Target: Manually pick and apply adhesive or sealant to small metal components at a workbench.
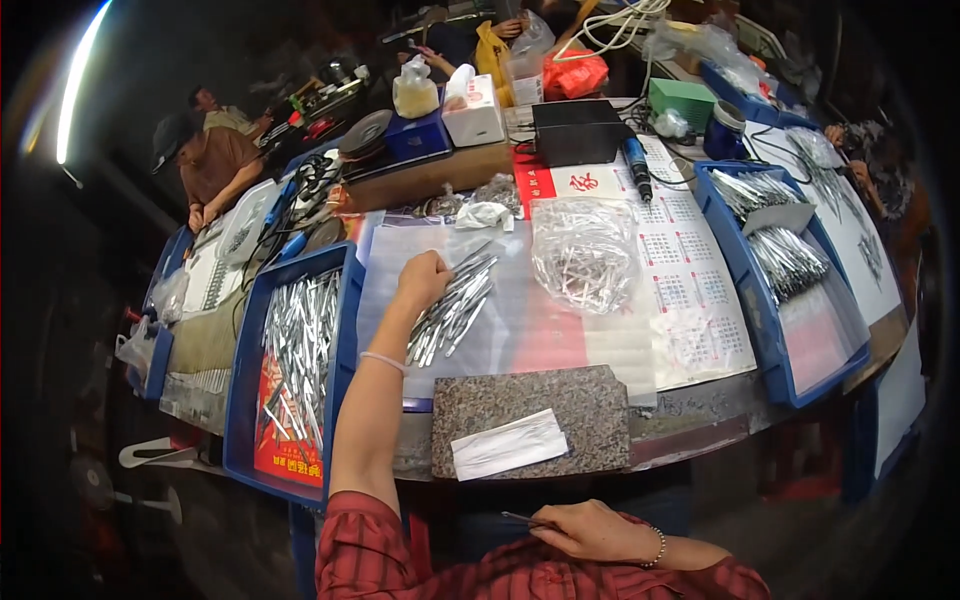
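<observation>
My left hand [426, 280] reaches forward to the upper left edge of a loose pile of slim silvery metal strips [456, 310]. Its fingers are curled against the pile, and what they pinch is hidden. The pile lies on a clear plastic sheet [395, 270]. Close to my body, below the table edge, my right hand [598, 532] is closed on a thin metal piece [520, 519] whose narrow end sticks out to the left. Between the hands sits a speckled stone block [600, 420], with a folded white paper [508, 445] on top.
Blue trays of metal strips stand left [345, 300] and right [745, 290]. A clear bag of strips [585, 255] lies right of the pile. Behind are a black box [578, 132], a blue handheld tool [637, 165] and a tissue box [473, 115]. Other people sit around.
</observation>
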